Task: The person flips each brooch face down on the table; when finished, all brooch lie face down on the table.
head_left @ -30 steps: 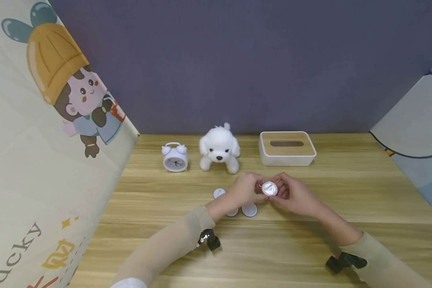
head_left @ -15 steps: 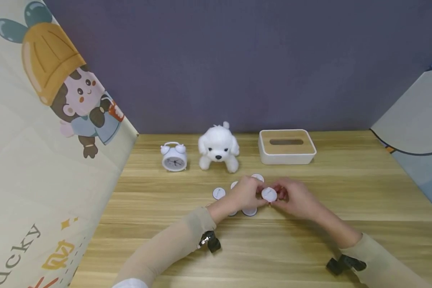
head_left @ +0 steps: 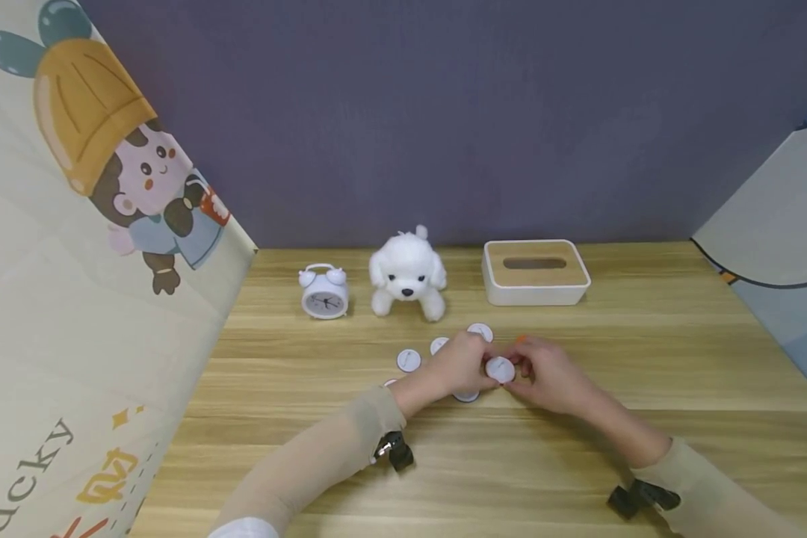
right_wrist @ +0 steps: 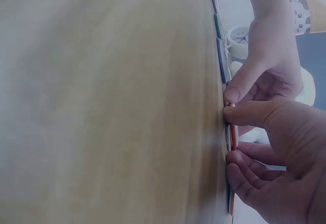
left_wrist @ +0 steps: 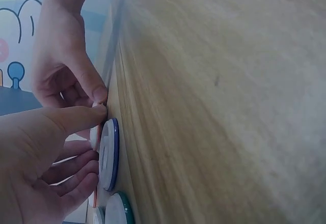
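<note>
Between both hands, close over the table, is a round white badge (head_left: pixel 500 369), its plain side with a thin pin-like line facing up. My left hand (head_left: pixel 460 364) pinches its left edge with thumb and fingers. From the other side my right hand (head_left: pixel 551 373) pinches the right edge. An orange rim shows on the held badge (right_wrist: pixel 234 132) in the right wrist view. Similar badges lie around the left hand, among them a badge (head_left: pixel 409 360) to its left and a badge (head_left: pixel 480 331) behind it. A blue-rimmed badge (left_wrist: pixel 109 155) and a green-rimmed badge (left_wrist: pixel 119 211) sit nearby, partly hidden in the head view.
Along the back of the wooden table (head_left: pixel 645 336) stand a white alarm clock (head_left: pixel 325 295), a white plush dog (head_left: pixel 407 276) and a tissue box (head_left: pixel 536 274) with a wooden lid. A dark panel (head_left: pixel 444 119) rises behind them.
Both hands have brought the badge slightly down and nearer the person. Its upper side went from a shiny glare to plain white with the line showing. More badges behind the left hand have come into view.
</note>
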Demonstrator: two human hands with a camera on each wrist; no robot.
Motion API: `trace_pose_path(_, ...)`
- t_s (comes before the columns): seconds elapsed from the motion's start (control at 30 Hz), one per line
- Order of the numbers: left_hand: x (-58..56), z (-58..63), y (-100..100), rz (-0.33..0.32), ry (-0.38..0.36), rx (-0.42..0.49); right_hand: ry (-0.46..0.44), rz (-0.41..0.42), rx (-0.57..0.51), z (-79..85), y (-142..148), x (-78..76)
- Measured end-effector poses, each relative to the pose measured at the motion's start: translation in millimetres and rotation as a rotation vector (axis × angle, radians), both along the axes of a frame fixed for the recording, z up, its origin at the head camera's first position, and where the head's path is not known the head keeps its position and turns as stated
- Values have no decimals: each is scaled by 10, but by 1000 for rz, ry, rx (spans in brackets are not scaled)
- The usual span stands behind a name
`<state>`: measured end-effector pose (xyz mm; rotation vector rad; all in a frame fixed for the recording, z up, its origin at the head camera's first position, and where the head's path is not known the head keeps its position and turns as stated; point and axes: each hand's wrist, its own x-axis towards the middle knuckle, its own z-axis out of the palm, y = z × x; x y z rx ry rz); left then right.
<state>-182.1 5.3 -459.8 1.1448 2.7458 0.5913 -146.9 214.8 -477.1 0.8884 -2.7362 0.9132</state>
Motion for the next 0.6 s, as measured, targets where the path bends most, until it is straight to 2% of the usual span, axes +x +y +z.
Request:
trace_pose_path(0.2,-27,16,-21,3,-30,5,-49,-7,-12,19,24,-19)
trace_pose_path(0.3,-47,39,11,17,-28,6,-31,-62,-31,64,118,-73)
trace_pose_path(0.43,-90,53,130,39,6,-2,6,-148,10,127,275,-148)
trace_pose_path(0.6,-139,9,333,95,63,-51,-24,-172,87,134,385,-185)
